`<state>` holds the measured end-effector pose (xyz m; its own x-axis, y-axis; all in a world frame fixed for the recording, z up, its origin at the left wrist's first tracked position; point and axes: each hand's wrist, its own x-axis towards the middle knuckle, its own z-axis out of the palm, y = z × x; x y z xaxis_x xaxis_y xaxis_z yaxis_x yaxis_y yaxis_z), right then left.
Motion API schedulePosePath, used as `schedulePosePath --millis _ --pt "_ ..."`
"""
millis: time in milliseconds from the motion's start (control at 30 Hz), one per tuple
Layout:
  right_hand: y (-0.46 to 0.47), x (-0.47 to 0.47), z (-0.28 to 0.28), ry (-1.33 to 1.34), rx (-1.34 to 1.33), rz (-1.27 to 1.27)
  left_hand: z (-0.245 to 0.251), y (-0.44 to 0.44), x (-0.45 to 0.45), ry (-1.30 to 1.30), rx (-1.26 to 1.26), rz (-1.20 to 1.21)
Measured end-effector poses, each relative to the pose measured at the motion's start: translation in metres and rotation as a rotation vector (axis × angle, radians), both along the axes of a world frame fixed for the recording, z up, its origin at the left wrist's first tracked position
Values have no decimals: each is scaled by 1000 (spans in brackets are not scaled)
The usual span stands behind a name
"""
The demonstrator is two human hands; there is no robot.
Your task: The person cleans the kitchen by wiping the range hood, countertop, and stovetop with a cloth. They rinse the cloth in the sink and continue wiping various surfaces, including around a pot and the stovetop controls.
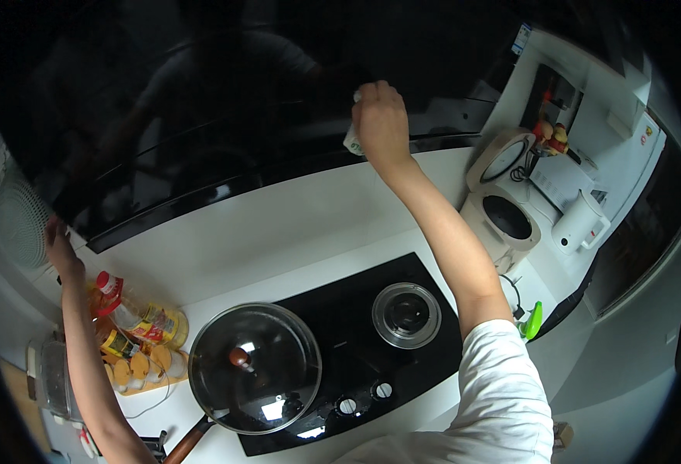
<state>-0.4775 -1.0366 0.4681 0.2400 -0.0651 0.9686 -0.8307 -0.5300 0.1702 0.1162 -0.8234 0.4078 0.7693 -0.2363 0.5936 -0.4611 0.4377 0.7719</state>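
My right hand (382,122) grips a crumpled white wipe or cloth (352,142) with green print. It presses this against the glossy black front of a range hood (294,104). Over at the far left, my left hand (62,246) reaches up to the hood's lower left corner, beside a pale green mesh basket (20,214) on the wall. Whether its fingers grip the hood's edge cannot be made out. Beneath my arms is a black glass gas hob (340,325), with a wooden-handled pan under a glass lid (259,383) on its left burner.
Left of the hob stand an oil bottle (161,325) and several wooden-lidded jars (140,365). On the right are a rice cooker (479,203) with its lid raised, a white kettle (581,223) and a green spray trigger (533,321). The right burner (407,316) carries a clear glass ring.
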Motion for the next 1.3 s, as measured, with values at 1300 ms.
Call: schedulePosePath --millis 1300 --pt "163 297 24 138 -17 668 -4 115 -162 -575 666 -149"
